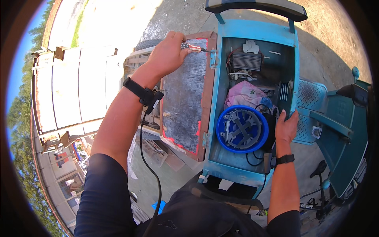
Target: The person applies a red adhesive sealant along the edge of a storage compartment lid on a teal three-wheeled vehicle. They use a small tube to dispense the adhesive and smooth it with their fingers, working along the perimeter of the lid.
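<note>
My left hand (167,54) grips a screwdriver (192,47) with a stars-and-stripes handle. Its tip meets the upper blue hinge (213,59) between the opened seat lid (183,94) and a turquoise metal seat box (256,28); I cannot tell whether it sits in a screw. A lower hinge (205,139) joins the same edge. On the box's right rim, my right hand (286,126) is closed around the metal, thumb inside. Within the box lie an upturned blue hard hat (242,130), a pink cloth (244,93) and a finned controller (246,61) with wires.
A padded backrest (257,7) spans the box's far end. Diamond-plate footboards (311,91) and a green front panel (337,127) stand right. A cargo bed (77,91) extends left. A cable (154,177) hangs from my left wrist, and a bicycle (319,189) is at lower right.
</note>
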Available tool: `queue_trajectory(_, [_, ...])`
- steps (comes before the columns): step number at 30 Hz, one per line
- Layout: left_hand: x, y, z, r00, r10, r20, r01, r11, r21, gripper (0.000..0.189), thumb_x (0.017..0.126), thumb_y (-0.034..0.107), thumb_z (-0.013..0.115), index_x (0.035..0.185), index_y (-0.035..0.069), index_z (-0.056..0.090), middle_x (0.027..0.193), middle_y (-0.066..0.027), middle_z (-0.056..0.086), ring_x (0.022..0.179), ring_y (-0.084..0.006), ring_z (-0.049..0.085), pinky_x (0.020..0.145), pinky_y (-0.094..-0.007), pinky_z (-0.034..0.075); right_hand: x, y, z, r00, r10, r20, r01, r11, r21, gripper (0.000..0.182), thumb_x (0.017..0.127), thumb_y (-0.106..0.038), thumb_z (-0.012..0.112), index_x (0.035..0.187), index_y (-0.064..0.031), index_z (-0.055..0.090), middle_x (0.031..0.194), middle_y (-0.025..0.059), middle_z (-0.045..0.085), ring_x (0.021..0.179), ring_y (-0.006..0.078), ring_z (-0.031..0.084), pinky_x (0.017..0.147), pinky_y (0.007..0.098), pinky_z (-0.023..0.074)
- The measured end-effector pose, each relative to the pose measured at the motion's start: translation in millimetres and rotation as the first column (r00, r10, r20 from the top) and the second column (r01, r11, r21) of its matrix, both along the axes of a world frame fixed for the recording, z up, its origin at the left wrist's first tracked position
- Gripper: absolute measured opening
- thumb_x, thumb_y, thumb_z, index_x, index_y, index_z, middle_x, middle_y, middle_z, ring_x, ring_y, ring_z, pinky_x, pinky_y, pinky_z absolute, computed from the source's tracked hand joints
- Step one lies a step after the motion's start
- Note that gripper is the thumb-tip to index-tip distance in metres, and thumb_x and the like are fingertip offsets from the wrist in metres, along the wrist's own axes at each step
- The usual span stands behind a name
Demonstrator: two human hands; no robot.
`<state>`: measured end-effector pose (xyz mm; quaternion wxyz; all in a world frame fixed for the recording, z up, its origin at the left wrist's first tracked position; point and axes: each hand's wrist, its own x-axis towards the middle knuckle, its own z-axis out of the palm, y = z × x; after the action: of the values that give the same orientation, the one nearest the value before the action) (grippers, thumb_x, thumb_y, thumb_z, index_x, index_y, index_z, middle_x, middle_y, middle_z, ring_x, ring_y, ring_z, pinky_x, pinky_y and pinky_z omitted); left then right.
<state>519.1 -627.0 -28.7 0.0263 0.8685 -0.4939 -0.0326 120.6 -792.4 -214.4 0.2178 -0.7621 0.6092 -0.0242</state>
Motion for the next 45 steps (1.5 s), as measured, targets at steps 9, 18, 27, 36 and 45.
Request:
queue_trajectory(9, [-14, -6, -4, 0.998, 0.046, 0.040, -0.047, 0.998, 0.031, 0.037, 0.098, 0.031, 0.065, 0.120, 0.003, 0.059, 0.101, -0.0192, 0.066, 0.089, -0.0406, 0.067, 0.078, -0.0482, 0.053, 0, 1, 2, 1.000, -0.002, 0.008, 0.002, 1.000, 0.002, 0.063, 0.097, -0.043, 0.060, 0.143, -0.0018, 0.047, 0.136, 0.0225, 0.057, 0.117, 0.0449, 0.060, 0.093, 0.0518, 0.0507])
queue_trajectory(18, [-8, 7, 6, 0.993, -0.096, -0.073, 0.096, 0.995, 0.001, 0.032, 0.098, 0.029, 0.064, 0.118, 0.005, 0.059, 0.100, -0.0196, 0.061, 0.089, -0.0400, 0.066, 0.080, -0.0478, 0.053, 2, 1, 4, 1.000, -0.002, 0.005, 0.002, 1.000, 0.013, 0.062, 0.097, -0.044, 0.059, 0.143, -0.0036, 0.047, 0.134, 0.0217, 0.057, 0.114, 0.0452, 0.061, 0.091, 0.0526, 0.0511])
queue_trajectory(27, [-22, -13, 6, 0.988, 0.154, -0.018, -0.149, 0.975, 0.163, 0.030, 0.098, 0.028, 0.063, 0.118, 0.006, 0.060, 0.100, -0.0155, 0.061, 0.084, -0.0424, 0.066, 0.074, -0.0482, 0.053, 6, 0, 12, 1.000, -0.005, -0.007, 0.006, 0.999, 0.048, 0.063, 0.097, -0.045, 0.059, 0.143, -0.0036, 0.047, 0.134, 0.0217, 0.057, 0.112, 0.0458, 0.061, 0.091, 0.0533, 0.0510])
queue_trajectory(36, [-15, 3, 11, 0.985, -0.169, -0.014, 0.170, 0.982, 0.087, 0.031, 0.096, 0.020, 0.067, 0.122, 0.006, 0.058, 0.102, -0.0162, 0.059, 0.089, -0.0399, 0.067, 0.075, -0.0479, 0.053, 2, 1, 5, 1.000, -0.001, 0.007, 0.001, 1.000, 0.013, 0.063, 0.097, -0.045, 0.059, 0.143, -0.0036, 0.047, 0.132, 0.0221, 0.058, 0.112, 0.0454, 0.061, 0.090, 0.0539, 0.0513])
queue_trajectory(45, [-18, -10, 13, 0.953, 0.276, -0.128, -0.255, 0.953, 0.162, 0.034, 0.094, 0.020, 0.068, 0.123, 0.006, 0.058, 0.108, -0.0183, 0.061, 0.091, -0.0429, 0.065, 0.080, -0.0476, 0.053, 1, 2, 3, 1.000, -0.009, 0.004, 0.009, 1.000, 0.013, 0.063, 0.097, -0.046, 0.059, 0.143, -0.0042, 0.048, 0.133, 0.0213, 0.058, 0.112, 0.0450, 0.062, 0.090, 0.0534, 0.0516])
